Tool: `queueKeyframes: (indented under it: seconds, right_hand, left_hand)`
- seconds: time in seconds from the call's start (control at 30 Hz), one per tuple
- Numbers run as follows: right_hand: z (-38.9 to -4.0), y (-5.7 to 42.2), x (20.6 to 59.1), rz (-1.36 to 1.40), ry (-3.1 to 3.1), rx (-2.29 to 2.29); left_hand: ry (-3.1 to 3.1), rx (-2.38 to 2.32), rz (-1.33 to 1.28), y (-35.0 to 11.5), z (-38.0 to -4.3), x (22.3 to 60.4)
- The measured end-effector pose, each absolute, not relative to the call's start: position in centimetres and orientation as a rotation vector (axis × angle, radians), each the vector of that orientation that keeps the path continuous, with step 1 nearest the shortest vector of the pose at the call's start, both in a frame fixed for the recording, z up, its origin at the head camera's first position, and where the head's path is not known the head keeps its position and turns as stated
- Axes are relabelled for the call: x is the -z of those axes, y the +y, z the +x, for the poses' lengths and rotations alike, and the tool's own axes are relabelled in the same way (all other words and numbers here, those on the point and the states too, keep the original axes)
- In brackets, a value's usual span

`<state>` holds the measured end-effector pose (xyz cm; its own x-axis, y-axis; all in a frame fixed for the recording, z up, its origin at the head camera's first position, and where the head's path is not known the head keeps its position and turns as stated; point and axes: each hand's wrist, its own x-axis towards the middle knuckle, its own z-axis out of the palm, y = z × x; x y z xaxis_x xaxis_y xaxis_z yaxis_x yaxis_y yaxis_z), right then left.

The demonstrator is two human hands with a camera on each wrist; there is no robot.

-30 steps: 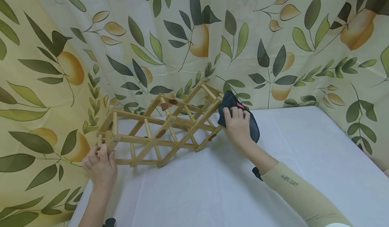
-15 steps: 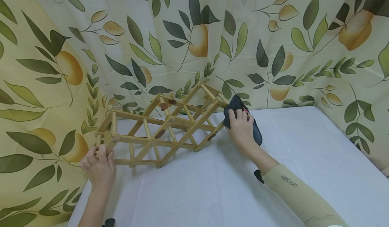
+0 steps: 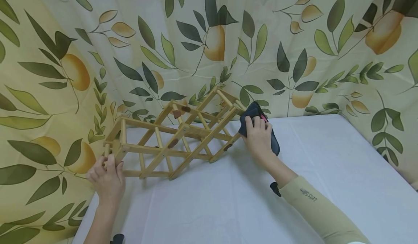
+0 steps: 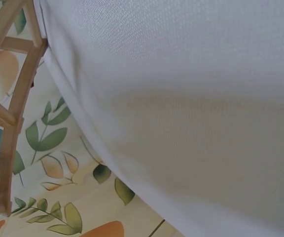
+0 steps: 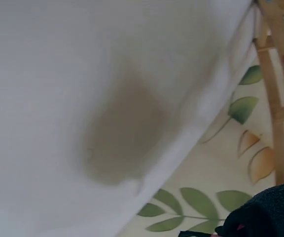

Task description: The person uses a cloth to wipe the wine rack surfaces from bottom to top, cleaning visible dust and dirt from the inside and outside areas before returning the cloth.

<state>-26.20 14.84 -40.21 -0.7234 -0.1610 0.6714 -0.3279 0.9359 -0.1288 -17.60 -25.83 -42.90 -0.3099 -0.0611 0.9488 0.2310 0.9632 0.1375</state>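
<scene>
Fingers of the right hand point(image 3: 259, 137) are clamped on one dark cloth point(image 3: 251, 110), right up at the right end of one wooden rack point(image 3: 184, 128)! Over at its left end, fingers of the left hand point(image 3: 108, 180) grip the frame. Two hands, one cloth, one rack: the right, knuckles up, slants in behind a single pale sleeve point(image 3: 320, 207); the left reaches up from lower left. The rack stands on one white-covered table point(image 3: 209, 204).

Lower right — khaki sleeve point(image 3: 321, 210), dark "LetsSlim" lettering point(image 3: 308, 194), small black fitting point(image 3: 275, 189) beside cuff point(image 3: 289, 186). Bottom left — another black fitting point(image 3: 118, 239).
</scene>
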Motion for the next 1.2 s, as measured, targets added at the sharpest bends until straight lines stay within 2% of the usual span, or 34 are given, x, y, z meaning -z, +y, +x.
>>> queueKeyframes:
  seconds: [0.17, 0.53, 0.9, 1.2]
  right_hand:
    - [-26.4, 15.3, 40.8, 0.312, -2.368, -0.293]
    - [-25.9, 13.4, 38.7, 0.359, -2.344, -0.333]
    - [-26.2, 15.3, 41.1, 0.297, -2.384, -0.339]
    - [-24.4, 15.2, 42.5, 0.309, -2.38, -0.422]
  left_hand:
    - [-1.865, 0.286, -0.118, -25.8, -17.6, 43.0]
    - [-1.862, 0.289, -0.115, -25.8, -17.7, 43.0]
    - [-1.861, 0.298, -0.114, -25.7, -17.7, 42.9]
    - [-1.879, 0.305, -0.099, -25.8, -17.6, 43.0]
